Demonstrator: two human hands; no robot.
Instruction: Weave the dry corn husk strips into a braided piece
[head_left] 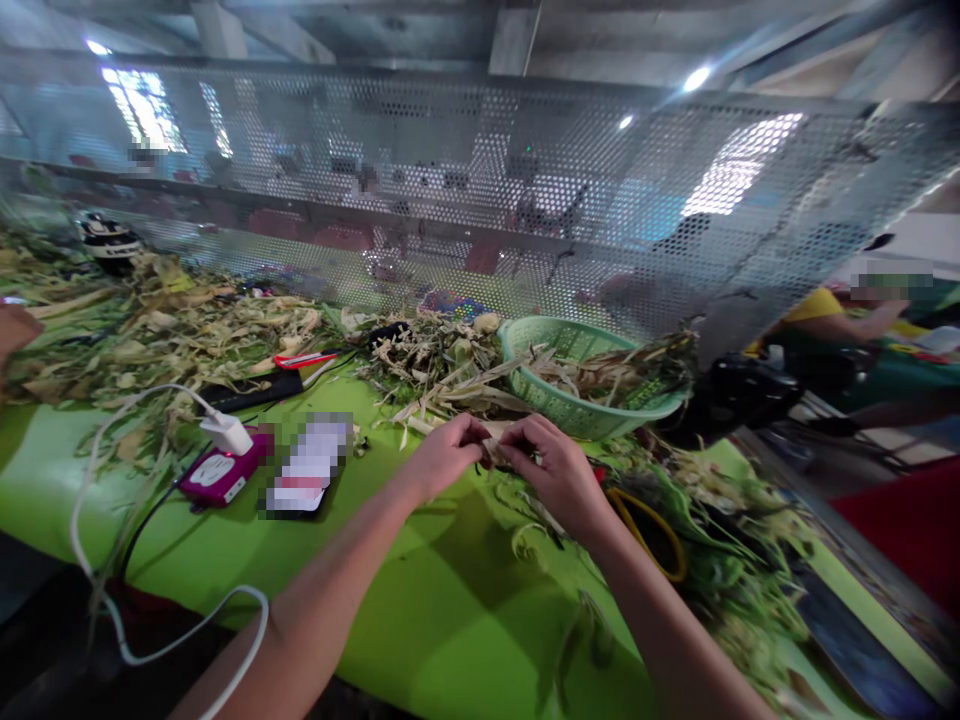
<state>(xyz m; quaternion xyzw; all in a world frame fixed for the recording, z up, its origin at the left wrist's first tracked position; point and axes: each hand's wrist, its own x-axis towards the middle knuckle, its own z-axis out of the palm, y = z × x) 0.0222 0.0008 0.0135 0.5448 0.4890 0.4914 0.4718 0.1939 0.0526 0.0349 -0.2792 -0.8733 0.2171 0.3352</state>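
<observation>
Left hand [450,458] and right hand [553,465] pinching small pale piece [493,452] over table [427,590] — green basket [574,415] just beyond.

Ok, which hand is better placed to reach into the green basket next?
Probably the right hand: it's nearer the green perforated basket than the left hand. Both appear to be pinching a small pale piece.

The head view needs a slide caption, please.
Left hand and right hand pinch a pale scrap near a basket.
</observation>
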